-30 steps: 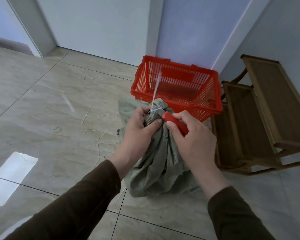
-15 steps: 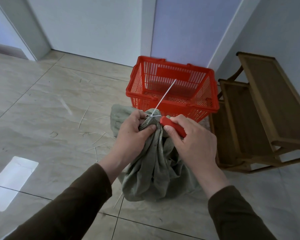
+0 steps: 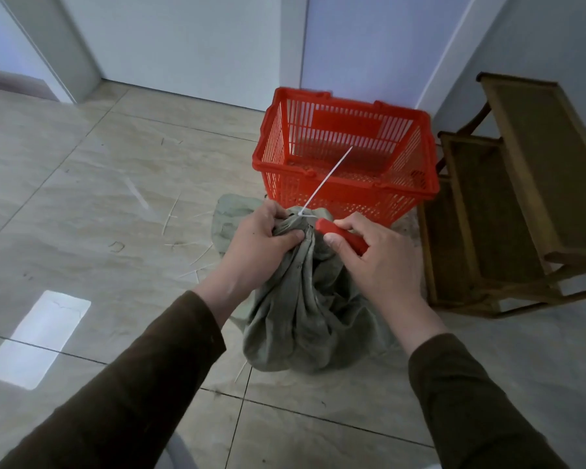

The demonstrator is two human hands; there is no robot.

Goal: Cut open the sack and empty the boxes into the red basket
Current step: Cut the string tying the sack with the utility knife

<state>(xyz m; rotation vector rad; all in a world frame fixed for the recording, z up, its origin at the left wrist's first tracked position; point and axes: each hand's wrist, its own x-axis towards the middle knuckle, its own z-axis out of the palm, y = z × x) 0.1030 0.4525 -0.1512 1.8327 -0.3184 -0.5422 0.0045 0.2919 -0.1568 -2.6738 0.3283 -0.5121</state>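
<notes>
A grey-green woven sack (image 3: pixel 305 316) stands on the tiled floor, its neck bunched and tied with a white zip tie (image 3: pixel 325 181) whose tail sticks up to the right. My left hand (image 3: pixel 261 242) grips the bunched neck just below the tie. My right hand (image 3: pixel 376 262) holds a red-handled knife (image 3: pixel 342 236), its tip at the tie; the blade is hidden by the cloth. The red basket (image 3: pixel 345 198) stands right behind the sack, with nothing visible inside. No boxes are in view.
A low wooden stepped stand (image 3: pixel 508 198) sits to the right of the basket and sack, against the wall. White walls and a door frame close off the back. Thin straw-like scraps lie on the floor (image 3: pixel 99 204) to the left.
The zip tie's tail has swung from upright to leaning right. Both hands stay at the sack's neck, with the knife still pressed to the tie.
</notes>
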